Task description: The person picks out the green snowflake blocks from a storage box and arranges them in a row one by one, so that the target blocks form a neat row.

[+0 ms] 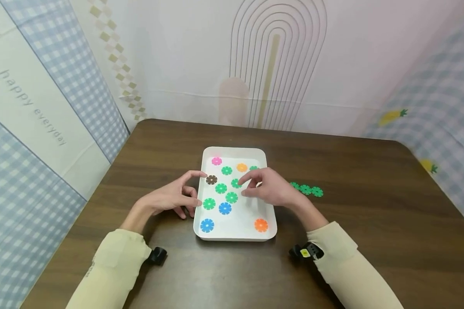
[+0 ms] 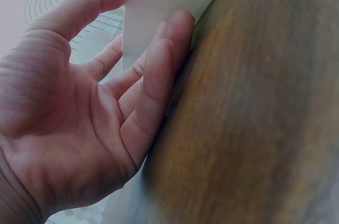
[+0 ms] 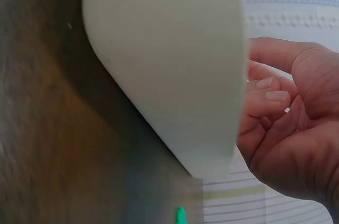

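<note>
A white tray lies on the table, holding several notched flower-shaped discs, among them a pink disc, a brown disc and a blue disc. My left hand holds the tray's left rim; thumb and index finger reach over the edge while other fingers touch the outer wall. Above the tray's right half is my right hand, its thumb and index finger apart. That index fingertip is beside a green disc. I see nothing between the two tips.
To the tray's right, a row of green discs lies on the brown wooden table, partly hidden by my right forearm. A printed cloth hangs behind the table. Wrist cameras are strapped at both sleeves.
</note>
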### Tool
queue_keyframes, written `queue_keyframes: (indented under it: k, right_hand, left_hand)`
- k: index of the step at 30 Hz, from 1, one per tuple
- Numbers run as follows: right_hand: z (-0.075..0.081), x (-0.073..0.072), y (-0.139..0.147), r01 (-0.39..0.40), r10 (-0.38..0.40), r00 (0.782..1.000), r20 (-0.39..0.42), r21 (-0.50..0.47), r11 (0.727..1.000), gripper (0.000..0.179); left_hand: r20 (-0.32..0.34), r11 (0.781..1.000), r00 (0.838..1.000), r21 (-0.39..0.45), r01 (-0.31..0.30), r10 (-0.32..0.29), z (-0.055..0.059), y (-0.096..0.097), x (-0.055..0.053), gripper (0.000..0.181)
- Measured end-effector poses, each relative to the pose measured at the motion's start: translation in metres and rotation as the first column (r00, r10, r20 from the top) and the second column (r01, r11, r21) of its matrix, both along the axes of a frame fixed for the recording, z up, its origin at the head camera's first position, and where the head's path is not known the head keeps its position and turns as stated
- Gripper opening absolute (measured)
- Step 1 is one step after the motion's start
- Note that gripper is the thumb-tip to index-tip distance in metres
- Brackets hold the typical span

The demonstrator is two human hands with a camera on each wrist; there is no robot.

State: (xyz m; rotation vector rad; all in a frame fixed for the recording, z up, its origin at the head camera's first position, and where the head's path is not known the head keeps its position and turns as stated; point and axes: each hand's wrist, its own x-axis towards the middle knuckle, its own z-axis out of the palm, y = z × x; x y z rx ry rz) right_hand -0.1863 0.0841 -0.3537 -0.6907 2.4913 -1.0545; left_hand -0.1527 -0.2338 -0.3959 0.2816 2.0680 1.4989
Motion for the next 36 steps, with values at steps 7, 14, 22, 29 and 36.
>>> queue_keyframes:
  k: [7,14,22,29,36]
  right_hand:
    - [-0.007,0.002,-0.011,0.014,-0.014,1.0,0.006,-0.001,1.0,0.025]
    - [-0.013,-0.001,-0.019,0.03,-0.03,0.999,0.043,0.001,1.0,0.026]
    - [-0.019,-0.006,-0.027,0.019,-0.02,0.999,0.029,0.036,0.999,0.027]
    - [-0.022,-0.004,-0.029,0.031,-0.031,1.0,-0.002,0.1,0.995,0.024]
    - [-0.024,-0.002,-0.032,0.03,-0.025,0.999,-0.037,0.14,0.99,0.024]
  left_hand:
    - [0.013,1.0,1.0,0.003,0.002,-0.002,0.001,0.002,-0.001,0.081]
    - [0.017,1.0,1.0,0.006,0.0,0.0,0.002,0.003,-0.001,0.081]
    - [0.011,1.0,1.0,0.008,-0.003,0.003,0.001,0.001,0.0,0.081]
    - [0.009,1.0,1.0,0.007,-0.005,0.005,0.002,0.001,0.001,0.081]
    - [0.011,1.0,1.0,0.01,-0.004,0.004,0.002,0.002,0.001,0.081]
